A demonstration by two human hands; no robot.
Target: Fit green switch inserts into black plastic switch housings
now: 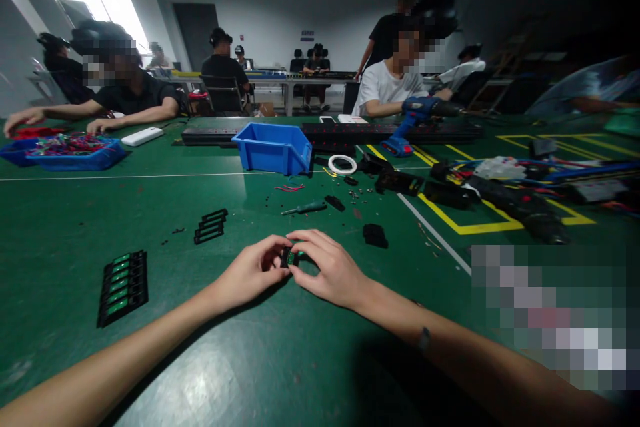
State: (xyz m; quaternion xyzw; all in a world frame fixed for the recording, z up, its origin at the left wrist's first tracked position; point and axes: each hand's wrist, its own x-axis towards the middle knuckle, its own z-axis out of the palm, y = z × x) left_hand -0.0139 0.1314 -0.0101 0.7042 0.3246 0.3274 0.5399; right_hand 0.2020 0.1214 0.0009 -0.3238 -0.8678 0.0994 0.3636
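Over the middle of the green table, my left hand (253,270) and my right hand (333,268) meet around a small black frame with a green circuit board (289,257). The fingertips of both hands pinch it from either side and hide part of it. To the left lies a row of similar black frames with green boards (121,285), set side by side. Beyond my left hand are several empty black frames (210,226) in a loose stack. A screwdriver (305,208) lies past my fingertips, and a black block (375,235) rests to the right.
A blue bin (270,150) stands ahead, beside a white ring-shaped roll (343,172) and scattered screws (360,195). A blue cordless drill (407,123) stands behind. Cables and black parts (520,203) fill the right. Co-workers sit opposite, one near a blue tray of wires (83,161).
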